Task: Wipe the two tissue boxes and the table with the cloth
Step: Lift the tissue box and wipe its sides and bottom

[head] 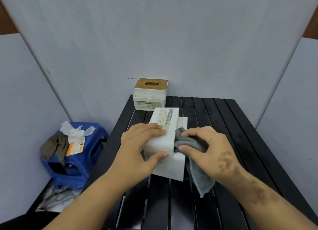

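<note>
Lying on its side in the middle of the frame, the near tissue box [165, 143] is white and rests on the black slatted table [232, 143]. On its upper face there is a printed label; I can read "TISSUE" and then the letters become too blurred. The left hand [137, 147] grips this box, with fingers curled over the top edge and the thumb pressed on the near face. The right hand [206, 148] pinches the grey cloth [191, 147] against the right side of the box; one end of the cloth hangs down to the table.

At the far left corner of the table, above in the frame, the second tissue box [150, 96] stands upright with a wooden lid, and its label says "TISSUE HOLDER". The smaller print under it is not readable.

At the lower left a blue stool [82, 161] carries crumpled paper, a brown rag and an orange-white packet; its writing is too small to make out.
</note>
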